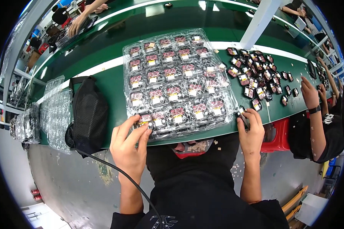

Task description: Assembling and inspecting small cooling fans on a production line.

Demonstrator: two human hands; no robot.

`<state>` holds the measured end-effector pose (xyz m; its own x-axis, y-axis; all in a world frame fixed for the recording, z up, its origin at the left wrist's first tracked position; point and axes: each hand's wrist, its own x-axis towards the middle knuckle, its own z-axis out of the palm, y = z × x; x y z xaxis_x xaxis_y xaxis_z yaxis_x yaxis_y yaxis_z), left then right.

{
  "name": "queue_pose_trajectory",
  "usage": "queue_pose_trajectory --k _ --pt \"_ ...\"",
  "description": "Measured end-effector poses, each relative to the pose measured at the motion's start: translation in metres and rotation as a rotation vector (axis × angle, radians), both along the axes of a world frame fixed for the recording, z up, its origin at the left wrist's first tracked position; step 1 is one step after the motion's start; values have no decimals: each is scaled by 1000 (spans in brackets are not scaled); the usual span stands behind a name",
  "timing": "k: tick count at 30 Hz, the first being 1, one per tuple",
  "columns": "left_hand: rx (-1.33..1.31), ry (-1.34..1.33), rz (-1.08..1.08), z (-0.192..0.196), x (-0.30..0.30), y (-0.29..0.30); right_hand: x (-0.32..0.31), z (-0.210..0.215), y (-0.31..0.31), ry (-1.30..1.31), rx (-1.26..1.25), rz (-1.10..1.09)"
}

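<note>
"So, what is the left hand [130,143] doing?"

"Its thumb and fingertips are clamped on a small black square unit with a red-and-yellow printed face [144,118], at the near left corner of the clear plastic tray with moulded pockets [227,89]. I can't tell whether the unit sits fully down in its pocket."

"And the right hand [251,133]?"

"Thumb and fingers pinch together on a small, flat, dark piece [245,120], mostly hidden, just beside the tray's near right corner."

"What lies around them?"

"The tray rests on the green tabletop [114,84], bearing rows of similar units. To its right spreads a loose heap of small black units [244,79]; to its left stands a black mesh-textured bag [89,110]."
</note>
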<state>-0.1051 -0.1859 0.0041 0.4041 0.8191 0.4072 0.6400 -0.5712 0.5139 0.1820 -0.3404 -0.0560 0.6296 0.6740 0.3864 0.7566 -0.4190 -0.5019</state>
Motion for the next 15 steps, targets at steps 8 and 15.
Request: queue_pose_trajectory --k 8,15 --pt "101 252 -56 -5 -2 -11 1 -1 -4 134 36 5" --pt "149 417 -38 -13 -3 -24 0 0 -11 261 170 -69"
